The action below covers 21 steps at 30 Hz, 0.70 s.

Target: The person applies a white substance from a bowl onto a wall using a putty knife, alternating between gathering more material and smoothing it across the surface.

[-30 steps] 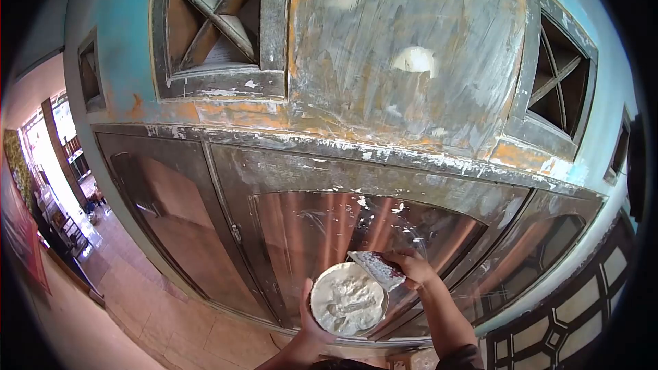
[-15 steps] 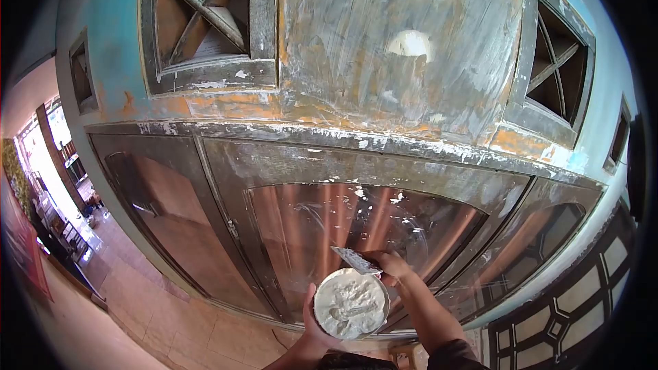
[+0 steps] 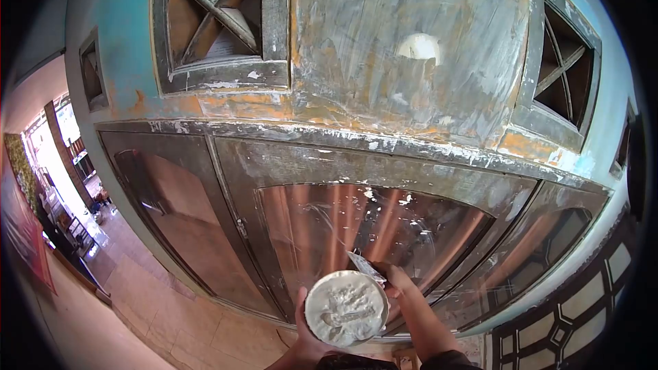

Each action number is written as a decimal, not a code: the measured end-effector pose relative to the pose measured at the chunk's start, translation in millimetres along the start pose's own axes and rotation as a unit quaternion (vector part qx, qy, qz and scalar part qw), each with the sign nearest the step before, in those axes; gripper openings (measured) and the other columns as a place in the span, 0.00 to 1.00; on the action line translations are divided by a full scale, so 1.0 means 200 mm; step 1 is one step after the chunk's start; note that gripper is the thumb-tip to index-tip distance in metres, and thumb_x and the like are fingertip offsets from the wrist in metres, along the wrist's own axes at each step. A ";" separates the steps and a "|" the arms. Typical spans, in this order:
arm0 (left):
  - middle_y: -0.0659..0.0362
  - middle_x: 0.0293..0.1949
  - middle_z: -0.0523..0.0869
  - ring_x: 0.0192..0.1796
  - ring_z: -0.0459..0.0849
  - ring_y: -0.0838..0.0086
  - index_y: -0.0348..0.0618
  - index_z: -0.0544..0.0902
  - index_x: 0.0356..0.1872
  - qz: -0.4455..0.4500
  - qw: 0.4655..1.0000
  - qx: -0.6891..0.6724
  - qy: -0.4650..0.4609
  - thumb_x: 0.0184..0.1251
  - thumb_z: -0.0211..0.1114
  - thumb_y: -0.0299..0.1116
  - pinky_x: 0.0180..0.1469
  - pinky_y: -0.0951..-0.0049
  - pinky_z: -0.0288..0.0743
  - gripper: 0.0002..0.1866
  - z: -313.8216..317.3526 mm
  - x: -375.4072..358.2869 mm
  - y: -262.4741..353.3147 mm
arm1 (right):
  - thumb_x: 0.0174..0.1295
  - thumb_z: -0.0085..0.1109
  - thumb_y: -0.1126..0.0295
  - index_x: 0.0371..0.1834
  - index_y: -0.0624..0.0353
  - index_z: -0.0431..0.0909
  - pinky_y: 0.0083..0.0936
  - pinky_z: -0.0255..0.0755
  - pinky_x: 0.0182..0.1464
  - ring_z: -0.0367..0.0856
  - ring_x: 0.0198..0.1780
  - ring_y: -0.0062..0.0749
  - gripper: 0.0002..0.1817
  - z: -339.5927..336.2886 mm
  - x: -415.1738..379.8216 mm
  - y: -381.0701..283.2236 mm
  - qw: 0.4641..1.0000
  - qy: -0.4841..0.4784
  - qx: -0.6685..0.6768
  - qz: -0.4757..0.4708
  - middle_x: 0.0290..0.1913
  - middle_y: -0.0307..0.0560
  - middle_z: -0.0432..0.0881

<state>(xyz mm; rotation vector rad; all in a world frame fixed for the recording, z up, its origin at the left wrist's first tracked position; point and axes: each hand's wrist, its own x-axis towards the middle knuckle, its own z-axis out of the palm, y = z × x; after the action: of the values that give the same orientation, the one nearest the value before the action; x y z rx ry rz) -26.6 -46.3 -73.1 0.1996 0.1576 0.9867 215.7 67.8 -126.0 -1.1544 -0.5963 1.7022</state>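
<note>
A round tub of thick whitish paste is held low in front of me. My left hand grips its left side, the thumb up along the rim. Just beyond the tub's upper right edge, my right hand is closed on a flat scraper with pale paste on its blade. Above them rises a worn panel with a white patch and orange streaks. Beneath it, a wooden beam is spotted with white.
Glass-paned wooden doors stand behind my hands, their glass flecked white. Vents with crossed bars flank the panel. A tiled floor runs at lower left towards a bright opening. A dark patterned grille is at lower right.
The scraper and my right hand have shifted slightly right and down, and the blade is tilted more steeply. The tub sits slightly further left and lower. The whole view has shifted a little.
</note>
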 end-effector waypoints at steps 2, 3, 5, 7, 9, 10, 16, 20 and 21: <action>0.47 0.75 0.72 0.74 0.72 0.48 0.41 0.66 0.77 0.044 0.990 -0.056 -0.126 0.75 0.39 0.72 0.75 0.40 0.63 0.47 -0.02 0.03 0.05 | 0.77 0.48 0.67 0.49 0.62 0.78 0.21 0.59 0.18 0.72 0.23 0.25 0.12 -0.17 0.02 0.06 0.980 -0.137 0.117 0.080 0.32 0.44 0.80; 0.47 0.74 0.74 0.74 0.73 0.47 0.41 0.68 0.76 0.084 0.995 -0.008 -0.043 0.75 0.40 0.72 0.74 0.39 0.65 0.46 0.04 0.02 0.08 | 0.76 0.50 0.65 0.53 0.59 0.77 0.19 0.58 0.19 0.74 0.26 0.24 0.12 -0.26 0.04 0.12 0.980 -0.135 0.127 0.076 0.37 0.43 0.81; 0.47 0.73 0.75 0.73 0.73 0.46 0.41 0.70 0.75 0.103 0.993 -0.018 -0.058 0.75 0.40 0.72 0.74 0.38 0.65 0.46 0.02 0.05 0.13 | 0.76 0.50 0.64 0.54 0.61 0.77 0.18 0.58 0.18 0.70 0.23 0.23 0.13 -0.17 -0.15 0.04 0.986 -0.095 0.127 0.055 0.35 0.42 0.82; 0.46 0.71 0.77 0.72 0.74 0.45 0.41 0.72 0.74 0.135 0.990 0.003 -0.047 0.74 0.41 0.73 0.73 0.37 0.65 0.46 0.00 0.08 0.18 | 0.76 0.53 0.64 0.56 0.62 0.77 0.17 0.57 0.17 0.70 0.20 0.22 0.14 -0.14 -0.32 0.00 0.984 -0.089 0.155 0.012 0.35 0.44 0.83; 0.46 0.71 0.76 0.72 0.74 0.45 0.42 0.72 0.74 0.135 0.989 -0.014 -0.055 0.74 0.41 0.73 0.73 0.36 0.65 0.46 0.00 0.10 0.22 | 0.74 0.54 0.66 0.60 0.63 0.76 0.24 0.76 0.33 0.85 0.36 0.28 0.17 -0.18 -0.38 -0.01 0.976 -0.114 0.181 -0.050 0.45 0.47 0.87; 0.46 0.72 0.76 0.72 0.75 0.45 0.42 0.72 0.74 0.132 0.989 -0.034 -0.061 0.74 0.41 0.73 0.73 0.35 0.65 0.46 0.03 0.11 0.23 | 0.73 0.55 0.67 0.62 0.64 0.76 0.27 0.81 0.41 0.88 0.42 0.30 0.18 -0.14 -0.47 -0.05 0.976 -0.076 0.187 -0.081 0.48 0.48 0.88; 0.46 0.72 0.76 0.72 0.74 0.44 0.42 0.72 0.74 0.100 0.988 -0.070 -0.097 0.72 0.43 0.74 0.73 0.34 0.63 0.47 0.08 0.20 0.24 | 0.72 0.56 0.76 0.56 0.62 0.77 0.25 0.80 0.48 0.86 0.44 0.26 0.12 0.09 -0.77 -0.34 0.968 0.007 0.090 -0.235 0.46 0.45 0.86; 0.45 0.72 0.74 0.72 0.74 0.44 0.41 0.70 0.75 0.075 0.983 -0.092 -0.139 0.73 0.41 0.74 0.74 0.35 0.63 0.47 0.12 0.25 0.19 | 0.70 0.59 0.76 0.53 0.64 0.76 0.21 0.75 0.49 0.83 0.44 0.22 0.10 0.21 -0.92 -0.53 0.924 0.066 -0.105 -0.361 0.44 0.40 0.85; 0.45 0.72 0.74 0.72 0.74 0.44 0.40 0.70 0.75 0.067 0.981 -0.103 -0.151 0.74 0.41 0.74 0.74 0.36 0.64 0.47 0.14 0.26 0.18 | 0.70 0.60 0.76 0.53 0.64 0.75 0.20 0.74 0.46 0.81 0.43 0.19 0.11 0.25 -0.94 -0.57 0.925 0.047 -0.155 -0.343 0.43 0.39 0.84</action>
<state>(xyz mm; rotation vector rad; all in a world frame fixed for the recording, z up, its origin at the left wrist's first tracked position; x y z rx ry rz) -21.0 13.7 -40.6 0.1685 -0.2391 1.0873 238.0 -47.6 66.9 -1.0599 -1.0896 0.9681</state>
